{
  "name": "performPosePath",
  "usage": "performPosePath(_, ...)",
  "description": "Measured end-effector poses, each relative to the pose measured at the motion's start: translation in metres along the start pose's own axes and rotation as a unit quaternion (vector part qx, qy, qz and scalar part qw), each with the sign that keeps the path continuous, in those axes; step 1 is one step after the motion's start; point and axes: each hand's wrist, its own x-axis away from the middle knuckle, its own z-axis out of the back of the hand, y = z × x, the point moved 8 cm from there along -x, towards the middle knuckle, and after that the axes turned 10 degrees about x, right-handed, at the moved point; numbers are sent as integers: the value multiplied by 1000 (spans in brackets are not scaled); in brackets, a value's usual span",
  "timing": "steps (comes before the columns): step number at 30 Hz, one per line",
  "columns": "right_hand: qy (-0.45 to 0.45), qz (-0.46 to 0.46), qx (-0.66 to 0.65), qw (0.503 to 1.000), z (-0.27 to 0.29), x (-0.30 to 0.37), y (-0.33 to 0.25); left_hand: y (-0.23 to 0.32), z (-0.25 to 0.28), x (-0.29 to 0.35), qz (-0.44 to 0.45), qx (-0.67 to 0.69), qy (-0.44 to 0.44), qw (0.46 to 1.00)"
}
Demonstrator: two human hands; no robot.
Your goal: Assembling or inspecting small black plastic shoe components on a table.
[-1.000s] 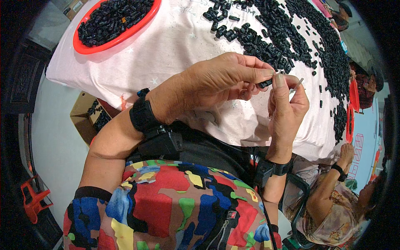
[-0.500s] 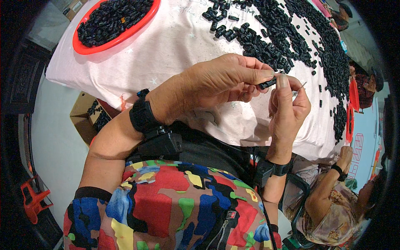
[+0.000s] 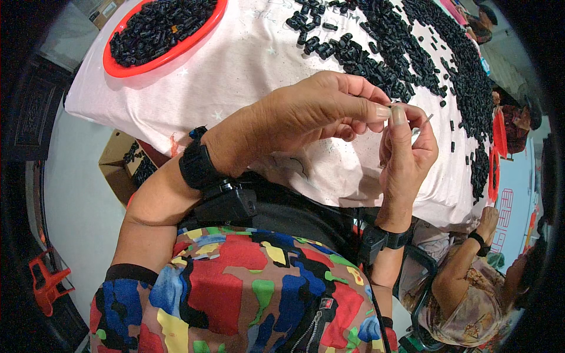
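My left hand (image 3: 321, 112) is closed in a pinch above the pale cloth (image 3: 235, 65), thumb against fingers. Whatever it pinches is hidden behind the thumb. Right beside it, my right hand (image 3: 407, 147) is curled, its thumb tip meeting the left thumb tip. A thin metal tool (image 3: 430, 119) pokes out past the right fingers; most of it is covered by the hand. Just beyond both hands lies a spread of small black plastic parts (image 3: 376, 70) on the cloth.
A red basin (image 3: 126, 73) full of black parts stands far left. More black parts (image 3: 465, 76) cover the right side. Below the table's left edge sits a cardboard box (image 3: 113, 157). A co-worker's hand (image 3: 487, 221) rests near red trays (image 3: 494, 176). A red stool (image 3: 50, 283) is lower left.
The black plastic part that showed under my left thumb is out of sight now. My left hand has shifted slightly, its thumb closer to the right thumb. My right hand has barely moved.
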Motion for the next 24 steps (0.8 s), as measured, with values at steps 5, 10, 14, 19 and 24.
performPosePath(5, 9, 2, 2, 1000, 0, 0, -3, 0, 1, -1, 4, 20, -15, 1000)
performPosePath(10, 31, -30, -32, 999, 5, 2, 0, 10, -3, 2, -20, -7, 2, 1000)
performPosePath(14, 43, -20, -31, 998, 5, 2, -4, 18, -7, 6, -43, -49, 17, 998)
performPosePath(19, 28, 4, -4, 1000, 7, 2, -1, 18, -1, 2, -61, -33, 14, 997)
performPosePath(24, 5, 39, 58, 998, -3, 6, -13, 15, 3, -1, -65, -19, 33, 997)
